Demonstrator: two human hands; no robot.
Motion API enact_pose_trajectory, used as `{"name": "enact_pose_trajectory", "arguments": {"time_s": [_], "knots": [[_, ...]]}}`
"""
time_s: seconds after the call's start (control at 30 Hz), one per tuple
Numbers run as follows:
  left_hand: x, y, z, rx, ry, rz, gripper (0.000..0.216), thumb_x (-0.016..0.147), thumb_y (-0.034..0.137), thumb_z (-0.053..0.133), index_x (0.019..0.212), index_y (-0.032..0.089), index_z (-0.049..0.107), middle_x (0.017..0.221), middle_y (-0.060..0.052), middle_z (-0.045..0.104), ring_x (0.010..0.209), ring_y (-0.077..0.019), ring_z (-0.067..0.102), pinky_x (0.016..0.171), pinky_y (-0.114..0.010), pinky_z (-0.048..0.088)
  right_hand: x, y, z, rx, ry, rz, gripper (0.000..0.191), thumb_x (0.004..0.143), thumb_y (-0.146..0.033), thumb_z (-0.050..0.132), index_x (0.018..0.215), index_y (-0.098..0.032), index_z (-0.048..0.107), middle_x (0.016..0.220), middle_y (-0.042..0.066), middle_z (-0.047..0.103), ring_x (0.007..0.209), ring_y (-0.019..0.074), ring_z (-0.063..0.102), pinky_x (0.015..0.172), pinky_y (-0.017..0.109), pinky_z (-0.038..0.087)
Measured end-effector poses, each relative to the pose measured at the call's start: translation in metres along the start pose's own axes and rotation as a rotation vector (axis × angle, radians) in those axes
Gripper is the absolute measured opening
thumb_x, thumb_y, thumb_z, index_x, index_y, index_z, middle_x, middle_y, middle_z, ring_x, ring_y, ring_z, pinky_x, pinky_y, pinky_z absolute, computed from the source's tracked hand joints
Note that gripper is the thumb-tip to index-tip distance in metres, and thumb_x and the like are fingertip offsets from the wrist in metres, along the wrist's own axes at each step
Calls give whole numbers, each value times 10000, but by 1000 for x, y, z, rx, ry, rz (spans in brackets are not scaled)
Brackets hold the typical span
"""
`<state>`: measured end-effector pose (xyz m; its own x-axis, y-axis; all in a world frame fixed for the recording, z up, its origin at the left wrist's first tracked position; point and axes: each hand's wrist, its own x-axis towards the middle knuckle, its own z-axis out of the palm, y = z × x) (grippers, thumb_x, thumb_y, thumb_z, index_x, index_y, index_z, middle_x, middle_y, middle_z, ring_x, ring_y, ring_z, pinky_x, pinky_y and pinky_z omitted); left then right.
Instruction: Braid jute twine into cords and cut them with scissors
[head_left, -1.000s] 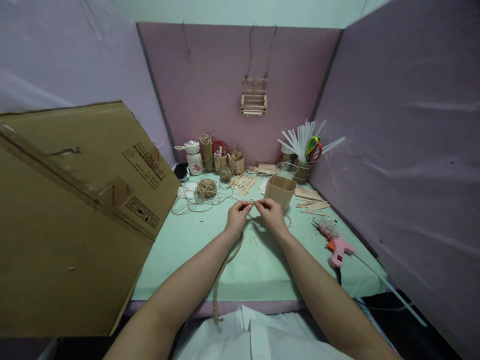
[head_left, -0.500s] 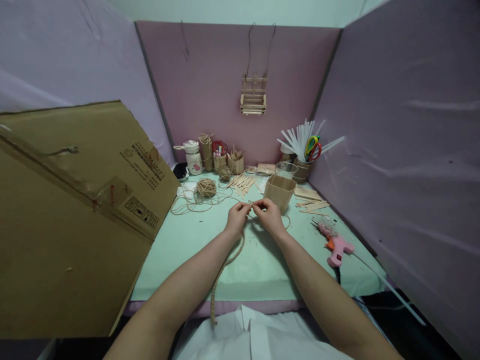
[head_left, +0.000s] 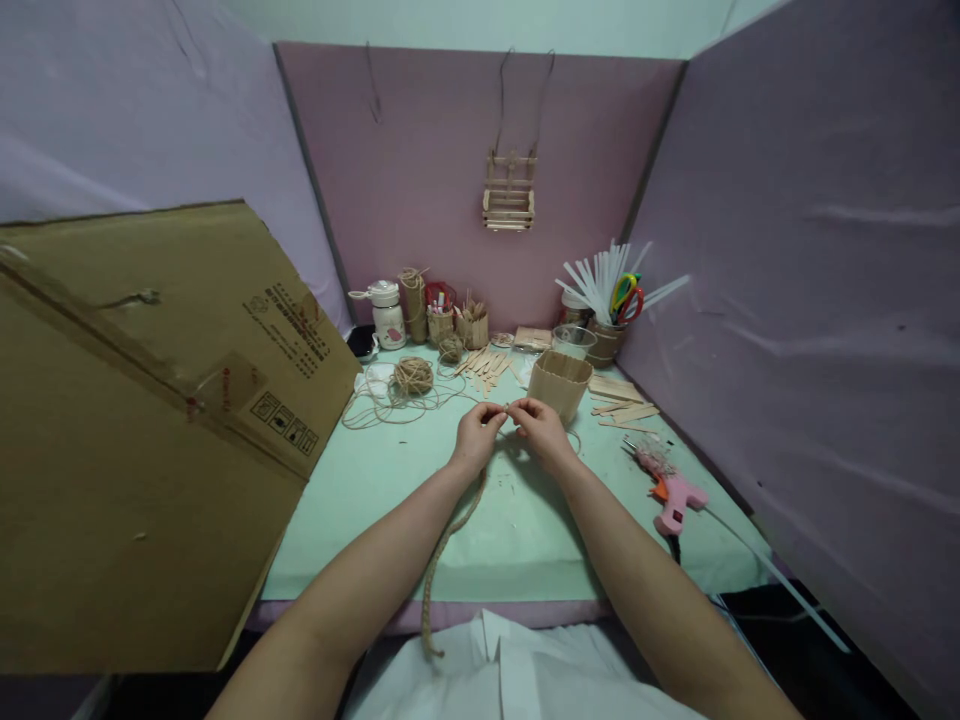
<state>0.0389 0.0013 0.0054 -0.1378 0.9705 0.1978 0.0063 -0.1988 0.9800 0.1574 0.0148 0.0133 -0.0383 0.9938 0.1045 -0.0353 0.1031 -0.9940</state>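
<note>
My left hand and my right hand meet over the green tabletop, fingertips pinched together on thin jute strands at the top end of a braided jute cord. The braid runs from under my left hand down past the table's front edge toward my lap. Just behind my right hand stands a small tub made of upright craft sticks. A ball of jute twine with loose loops lies behind my left hand.
A large cardboard sheet leans over the table's left side. A pink glue gun lies at the right. Loose craft sticks, a cup of glue sticks and scissors, small jars and a white bottle line the back.
My hands stay pinched on the strands, with only small finger shifts. The hanging end of the braid has swung slightly.
</note>
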Motion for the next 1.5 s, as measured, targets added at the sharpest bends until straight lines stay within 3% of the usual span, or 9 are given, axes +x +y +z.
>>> {"name": "enact_pose_trajectory", "arguments": {"time_s": [0.13,0.23,0.47,0.53,0.73,0.87,1.1,1.23,1.5], "knots": [[0,0,0,16,-17,3,122,675,267,636,724,156,624,693,-13,619,665,-120,533,687,-265,416,0,0,1,99,-12,81,206,626,-384,621,687,-198,558,644,-11,534,608,124,491,497,226,381],[-2,0,2,-71,-25,-91,163,662,302,651,723,154,617,656,2,588,610,-105,503,611,-247,394,1,2,1,28,-46,60,177,651,-372,575,694,-201,551,627,-17,523,585,124,481,493,229,370],[4,2,-4,-564,-189,-604,112,654,190,641,673,144,541,568,21,465,471,-51,397,427,-179,285,0,5,0,-238,-51,-313,77,691,-271,536,721,-212,575,732,-2,584,704,146,524,679,277,427],[5,2,-5,-617,-217,-662,102,653,168,635,687,136,545,566,20,462,465,-46,393,425,-173,288,0,5,0,-273,-75,-355,79,699,-263,527,730,-214,580,768,5,585,729,150,527,698,282,431],[-1,0,-1,-360,-59,-276,181,620,238,686,733,148,576,635,15,528,530,-63,435,468,-186,307,0,4,-1,-203,-83,-238,139,699,-337,590,750,-208,582,711,-5,573,666,145,513,631,276,420],[-2,-2,1,-110,-61,-104,173,674,303,622,757,153,602,624,21,532,547,-81,431,517,-212,328,1,3,-2,-74,-70,-128,250,664,-427,644,729,-191,594,662,-6,558,593,128,482,542,251,375],[-7,-2,0,312,-243,28,219,750,299,512,648,142,625,573,8,543,590,-113,471,599,-247,345,8,12,-7,21,90,-38,299,599,-448,676,656,-181,555,602,-22,523,563,117,450,513,240,347],[-14,1,3,348,-394,65,217,751,284,502,649,145,634,560,15,538,577,-108,469,594,-240,345,12,17,-9,16,285,-26,260,614,-427,636,648,-193,528,563,-34,494,510,111,417,483,244,328],[-14,8,1,286,-424,73,234,758,311,506,648,142,625,551,14,534,555,-104,448,575,-238,338,10,14,-4,92,336,-83,206,654,-371,618,656,-198,505,538,-50,464,481,98,405,483,242,343]]}}
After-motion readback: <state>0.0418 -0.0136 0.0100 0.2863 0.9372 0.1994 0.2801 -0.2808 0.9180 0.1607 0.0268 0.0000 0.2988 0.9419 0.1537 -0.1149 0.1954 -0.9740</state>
